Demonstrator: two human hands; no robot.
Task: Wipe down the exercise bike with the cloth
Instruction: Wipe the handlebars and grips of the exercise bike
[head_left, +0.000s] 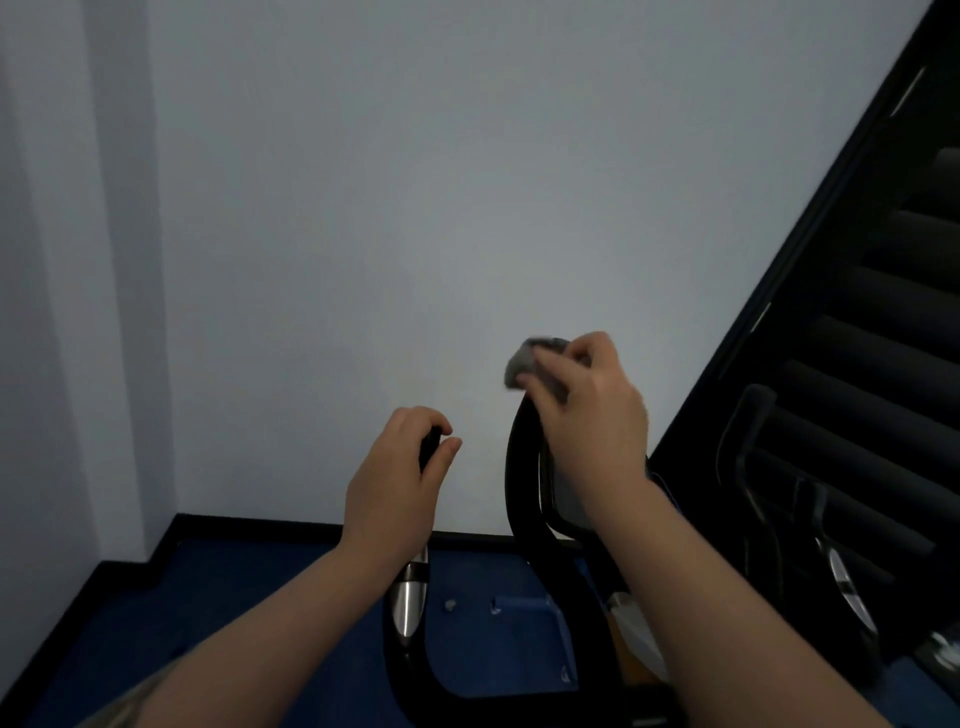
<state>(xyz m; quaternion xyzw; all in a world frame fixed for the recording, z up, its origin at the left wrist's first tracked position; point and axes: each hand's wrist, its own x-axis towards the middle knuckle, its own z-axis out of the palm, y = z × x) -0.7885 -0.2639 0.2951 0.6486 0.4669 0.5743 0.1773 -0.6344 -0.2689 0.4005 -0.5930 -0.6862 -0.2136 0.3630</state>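
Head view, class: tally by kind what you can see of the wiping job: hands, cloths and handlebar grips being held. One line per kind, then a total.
Hands: 2, the left hand and the right hand
Cloths: 1, the grey cloth gripped by the right hand
Handlebar grips held: 2, the left grip and the right grip
Total: 5

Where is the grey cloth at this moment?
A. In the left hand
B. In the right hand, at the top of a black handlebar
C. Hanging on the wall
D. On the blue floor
B: the right hand grips the cloth against the handlebar top.
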